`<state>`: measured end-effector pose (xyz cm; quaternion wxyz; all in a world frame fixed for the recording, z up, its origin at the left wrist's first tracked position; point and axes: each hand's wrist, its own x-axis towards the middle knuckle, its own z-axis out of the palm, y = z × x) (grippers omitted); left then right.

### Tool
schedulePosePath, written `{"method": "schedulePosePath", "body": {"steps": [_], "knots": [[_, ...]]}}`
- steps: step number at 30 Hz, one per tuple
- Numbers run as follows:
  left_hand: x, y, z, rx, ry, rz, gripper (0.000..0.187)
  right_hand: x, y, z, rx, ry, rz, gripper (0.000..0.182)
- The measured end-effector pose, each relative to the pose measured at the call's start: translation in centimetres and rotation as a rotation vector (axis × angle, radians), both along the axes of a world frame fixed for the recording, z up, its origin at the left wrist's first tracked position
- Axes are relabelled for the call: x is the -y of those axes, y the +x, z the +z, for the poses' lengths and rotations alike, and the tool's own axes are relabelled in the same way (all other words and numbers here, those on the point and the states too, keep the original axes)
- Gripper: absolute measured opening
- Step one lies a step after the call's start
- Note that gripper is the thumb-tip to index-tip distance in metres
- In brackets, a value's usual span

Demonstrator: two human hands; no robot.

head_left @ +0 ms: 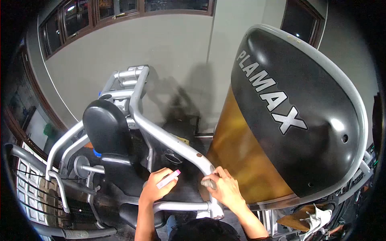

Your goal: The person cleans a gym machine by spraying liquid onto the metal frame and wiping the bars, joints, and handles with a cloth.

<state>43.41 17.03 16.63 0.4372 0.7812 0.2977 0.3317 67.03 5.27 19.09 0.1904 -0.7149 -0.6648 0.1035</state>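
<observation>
My left hand [157, 187] is closed around a slim white stick with a pink end [167, 180], held slanted over the black seat area. My right hand [226, 188] grips a small grey-beige wad [208, 184] against the lower bend of a silver frame tube [173, 142]. What the wad is made of, I cannot tell. Just above that hand, brown patches [199, 155] show on the tube's silver surface. The tube belongs to a gym machine with a black padded backrest [106, 126] at my left.
A large black and gold panel lettered PLAMAX [265, 84] rises close at my right. Grey wall [173, 44] and dark windows stand behind. Silver bars and a round footplate [81, 166] are at the left. White cloth [317, 219] lies at the lower right.
</observation>
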Motion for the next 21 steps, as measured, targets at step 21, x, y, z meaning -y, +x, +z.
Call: {"method": "schedulePosePath", "body": {"steps": [21], "knots": [[0.7, 0.9, 0.8, -0.098, 0.013, -0.114, 0.017, 3.1, 0.7, -2.5, -0.177, 0.158, -0.31, 0.024]]}}
